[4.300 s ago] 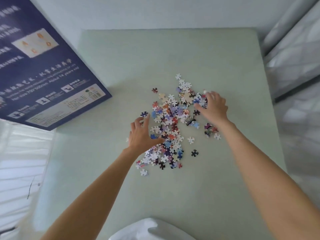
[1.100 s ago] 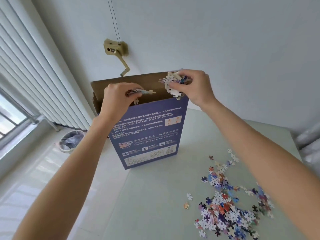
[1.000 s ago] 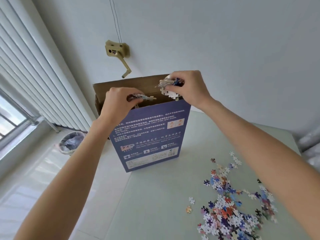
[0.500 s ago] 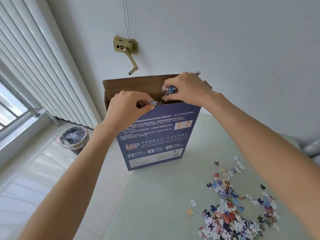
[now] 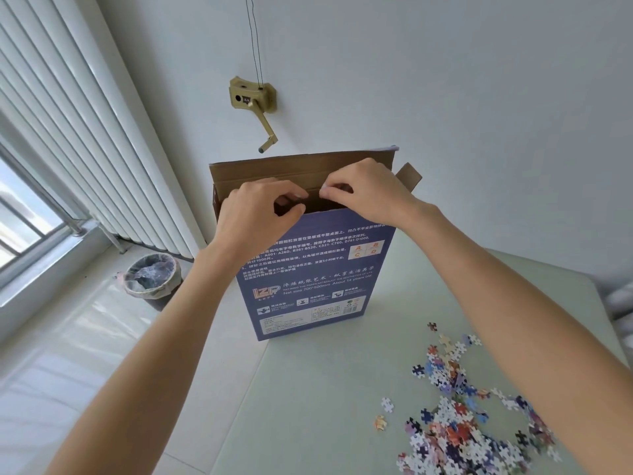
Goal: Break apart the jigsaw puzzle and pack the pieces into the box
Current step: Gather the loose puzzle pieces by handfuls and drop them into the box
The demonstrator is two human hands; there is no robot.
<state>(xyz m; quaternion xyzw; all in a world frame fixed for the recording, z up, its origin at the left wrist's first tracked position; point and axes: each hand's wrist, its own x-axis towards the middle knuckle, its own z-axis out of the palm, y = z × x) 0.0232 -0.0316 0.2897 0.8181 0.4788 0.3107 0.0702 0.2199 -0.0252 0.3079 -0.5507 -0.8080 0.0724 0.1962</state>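
Observation:
The tall blue puzzle box (image 5: 308,275) stands upright on the pale green table (image 5: 318,389), its brown top flaps open. Both hands hover over its opening. My left hand (image 5: 253,217) is curled with thumb and fingers slightly apart, the thumb at the front rim, and holds nothing that I can see. My right hand (image 5: 366,193) has its fingertips pinched together above the opening, with no piece showing in them. A pile of loose jigsaw pieces (image 5: 466,426) lies on the table at the lower right. The inside of the box is hidden.
A lined waste bin (image 5: 152,277) stands on the floor left of the table. A brass crank winder (image 5: 255,104) hangs on the wall behind the box. White vertical slats (image 5: 85,132) and a window fill the left side.
Both hands carried pieces from the table pile up to the box. The pieces seen in the fingers a second ago are gone, and the hands have sunk closer to the opening.

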